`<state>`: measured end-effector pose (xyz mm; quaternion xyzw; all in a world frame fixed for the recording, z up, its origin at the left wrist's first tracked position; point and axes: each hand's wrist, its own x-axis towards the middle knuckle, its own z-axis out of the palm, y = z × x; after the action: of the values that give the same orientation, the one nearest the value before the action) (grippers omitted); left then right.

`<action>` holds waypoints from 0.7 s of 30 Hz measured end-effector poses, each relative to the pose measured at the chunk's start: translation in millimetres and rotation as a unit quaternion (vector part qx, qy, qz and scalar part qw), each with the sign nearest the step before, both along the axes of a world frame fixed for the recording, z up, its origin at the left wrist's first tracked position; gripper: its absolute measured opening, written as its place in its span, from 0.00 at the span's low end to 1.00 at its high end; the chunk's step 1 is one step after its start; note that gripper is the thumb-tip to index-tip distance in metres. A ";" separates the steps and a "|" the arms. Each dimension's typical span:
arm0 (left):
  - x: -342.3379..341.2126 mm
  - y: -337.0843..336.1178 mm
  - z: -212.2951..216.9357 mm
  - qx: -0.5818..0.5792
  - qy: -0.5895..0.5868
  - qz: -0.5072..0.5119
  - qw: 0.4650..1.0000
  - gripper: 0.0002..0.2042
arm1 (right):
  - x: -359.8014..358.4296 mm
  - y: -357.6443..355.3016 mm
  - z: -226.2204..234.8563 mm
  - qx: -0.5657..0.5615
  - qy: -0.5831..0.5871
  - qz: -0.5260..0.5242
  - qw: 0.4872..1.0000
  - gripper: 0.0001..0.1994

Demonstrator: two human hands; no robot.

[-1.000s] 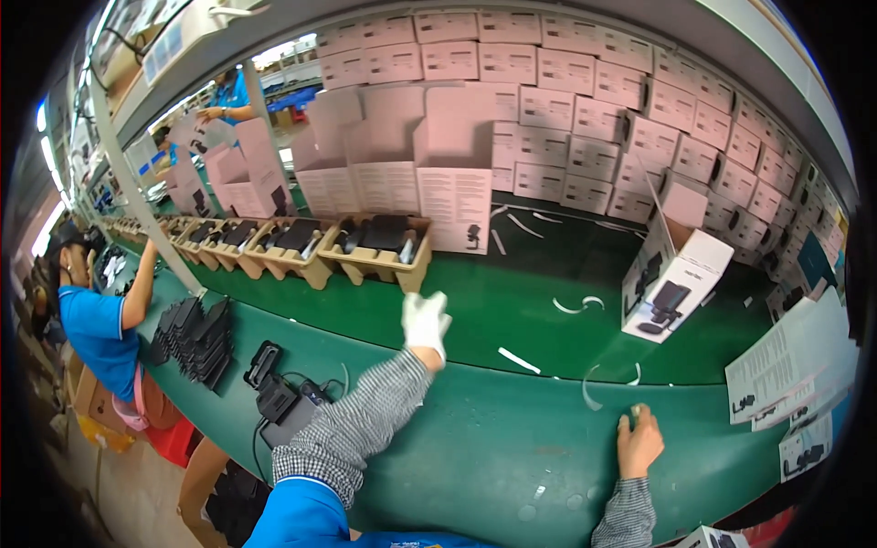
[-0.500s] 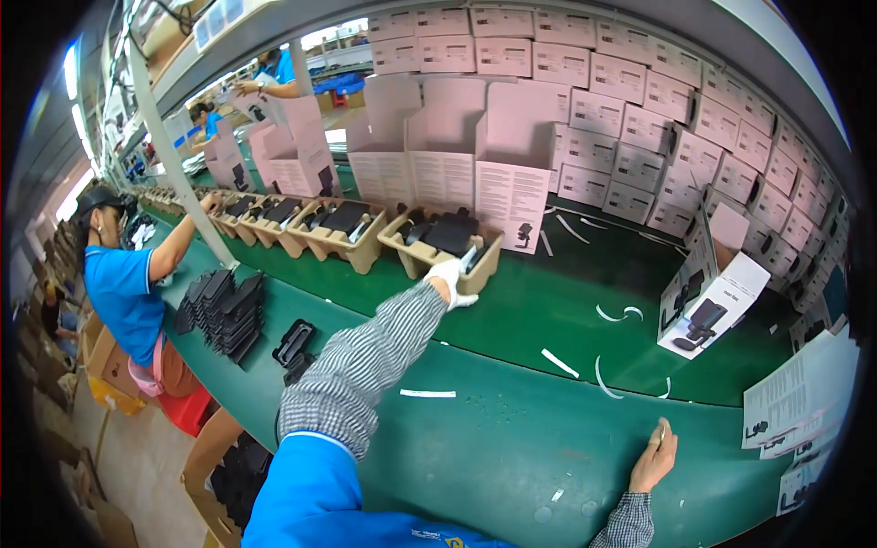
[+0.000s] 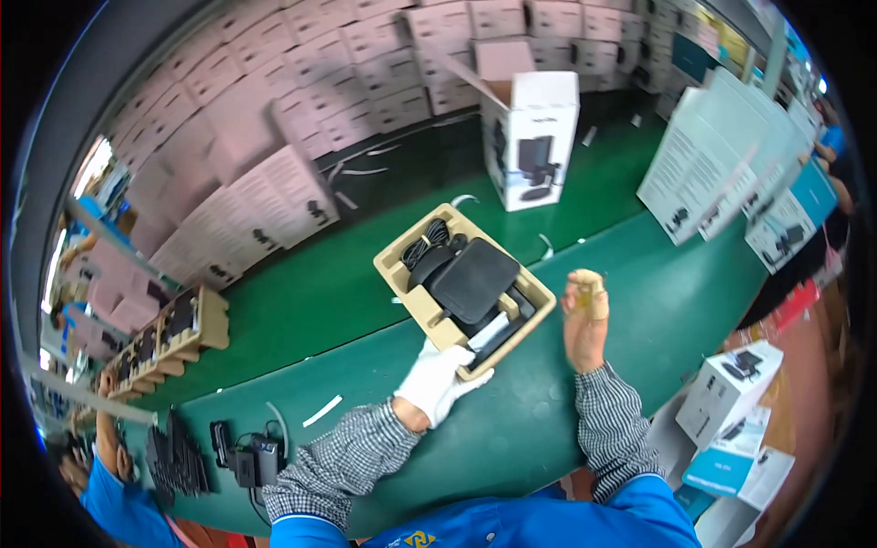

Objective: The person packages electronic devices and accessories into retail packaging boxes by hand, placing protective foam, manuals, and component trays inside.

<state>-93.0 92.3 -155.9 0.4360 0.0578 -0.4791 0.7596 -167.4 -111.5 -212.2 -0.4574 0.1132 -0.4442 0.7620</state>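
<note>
My left hand, in a white glove, grips the near-left edge of a tan moulded-pulp tray. The tray is tilted and held over the green bench. Inside it lie a flat black rounded plate, a bundled black cable and other dark parts, with a slim white piece near my glove. My right hand is bare apart from yellowish covers on some fingertips. It is raised just right of the tray, apart from it, fingers upward and holding nothing.
An open white printed box stands beyond the tray. Printed cartons lean at the right; more boxes sit at lower right. Filled trays line up at left, near black parts and a co-worker. Paper strips lie about.
My left hand has lifted the tray from the end of the row and brought it rightward in front of me. My right hand has risen towards it. The view has swung right.
</note>
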 end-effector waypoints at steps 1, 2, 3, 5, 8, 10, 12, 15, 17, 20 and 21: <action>-13.8 -18.0 -7.5 0.020 -0.023 -0.009 0.999 0.27 | -2.0 -7.4 -7.5 -0.009 -0.005 0.007 1.000 0.13; -23.5 -32.8 -13.7 0.041 -0.047 -0.016 0.998 0.28 | -3.6 -15.4 -15.3 -0.017 -0.010 0.017 1.000 0.12; -31.1 -45.4 -18.0 0.045 -0.042 -0.030 0.998 0.28 | -8.0 -23.6 -19.5 -0.045 0.005 0.025 0.999 0.14; -43.0 -64.2 -23.7 0.038 -0.059 -0.019 0.997 0.27 | -10.6 -39.8 -28.3 -0.063 0.025 0.026 0.997 0.15; -49.6 -77.9 -41.2 0.094 -0.192 -0.068 0.975 0.26 | -10.4 -58.4 -49.1 -0.060 0.041 0.038 0.997 0.15; -49.3 -70.9 -55.5 0.154 -0.303 -0.139 0.930 0.25 | -13.3 -68.4 -61.0 -0.047 0.043 0.040 0.997 0.15; -40.6 -51.1 -63.5 0.165 -0.344 -0.187 0.905 0.20 | -13.2 -78.1 -65.4 -0.039 0.042 0.042 0.997 0.15; -27.6 -44.9 -34.4 0.290 -0.427 -0.273 0.812 0.16 | -10.3 -89.4 -76.0 -0.018 0.037 0.044 0.998 0.15; -14.1 -68.7 -15.2 0.295 -0.729 -0.239 0.570 0.18 | -12.3 -87.2 -77.9 -0.001 0.032 0.063 0.998 0.15; 8.9 -145.5 -9.1 0.122 -0.829 -0.147 0.526 0.18 | -14.7 -84.1 -80.0 -0.010 0.049 0.046 0.998 0.16; 23.0 -164.0 -13.7 0.126 -0.840 -0.164 0.502 0.20 | -13.9 -85.3 -80.1 -0.016 0.055 0.039 0.998 0.17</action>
<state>-70.0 -71.7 -169.6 0.7264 -0.6202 0.0080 0.2961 -181.3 -196.8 -292.3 -0.4970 0.1301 -0.3902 0.7641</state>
